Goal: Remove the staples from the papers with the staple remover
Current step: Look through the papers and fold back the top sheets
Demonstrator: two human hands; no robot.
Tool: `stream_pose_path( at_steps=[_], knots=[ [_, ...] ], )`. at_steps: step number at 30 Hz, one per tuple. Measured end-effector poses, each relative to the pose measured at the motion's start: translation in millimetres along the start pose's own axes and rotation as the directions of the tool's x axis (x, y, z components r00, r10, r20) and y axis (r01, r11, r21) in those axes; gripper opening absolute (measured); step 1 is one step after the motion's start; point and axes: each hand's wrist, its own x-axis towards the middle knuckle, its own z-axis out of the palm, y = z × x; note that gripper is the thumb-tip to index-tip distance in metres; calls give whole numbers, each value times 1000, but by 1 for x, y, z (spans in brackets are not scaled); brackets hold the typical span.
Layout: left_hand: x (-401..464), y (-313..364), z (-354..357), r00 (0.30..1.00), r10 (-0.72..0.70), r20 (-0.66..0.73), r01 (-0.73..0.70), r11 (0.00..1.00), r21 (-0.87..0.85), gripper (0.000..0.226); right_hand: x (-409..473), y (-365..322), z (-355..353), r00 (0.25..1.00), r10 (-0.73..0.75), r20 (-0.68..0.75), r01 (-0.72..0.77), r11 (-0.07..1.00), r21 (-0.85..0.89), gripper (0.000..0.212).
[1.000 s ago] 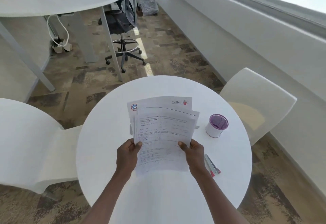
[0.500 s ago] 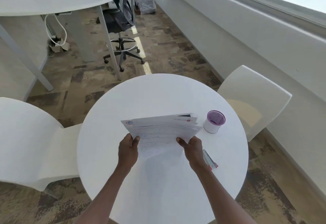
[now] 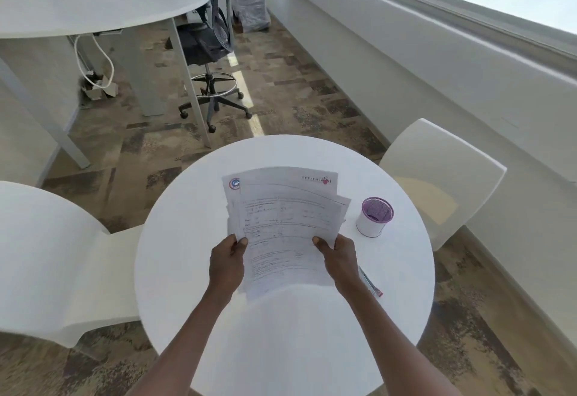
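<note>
A: In the head view, what do we have in our hands?

B: We hold the papers (image 3: 287,227) with both. Our left hand (image 3: 227,263) pinches the left edge low down, thumb on the printed face, fingers behind. Our right hand (image 3: 338,260) grips the right edge at about the same height, thumb on top as well. So both grips are closed around the sheets, not loose.

A: How do the papers sit?

B: They are fanned, at least 3 sheets showing, tilted up toward us above the round white table (image 3: 187,270). The top edges spread beyond our hands; the bottom edge hangs below our thumbs. A red logo sits at the top right corner, a round blue one at the top left. We cannot make out any staples at this size.

A: And the staple remover?

B: A thin object with a red end (image 3: 370,283) lies flat on the table just beside our right wrist, on its outer side, partly hidden by it. We cannot tell whether it is the remover. Neither hand touches it.

A: Anything else nearby?

B: 1 white cup with a purple mesh rim (image 3: 374,217) stands upright to the right of the papers, apart from them. 2 white chairs flank the table, 1 on the left (image 3: 46,255) and 1 on the right (image 3: 437,183).
</note>
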Motion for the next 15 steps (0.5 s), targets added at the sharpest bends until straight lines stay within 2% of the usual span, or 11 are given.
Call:
stream_pose_path(
  at_steps=[3, 7, 12, 15],
  knots=[
    [0, 12, -1, 999, 40, -21, -41, 998, -53, 33, -1, -13, -2, 1000, -26, -10, 26, 1000, -5, 12],
    [0, 33, -4, 996, 78, -51, -83, 992, -99, 19, -4, -29, -5, 1000, -13, -7, 13, 1000, 24, 12],
    [0, 53, -12, 995, 73, -64, -84, 979, -184, 12, -12, -48, -10, 1000, -23, -4, 23, 998, 65, 16],
    [-3, 62, -16, 995, 53, -82, -71, 970, -231, 16, -17, -58, -11, 999, -25, 22, 24, 998, 58, 19]
  ],
)
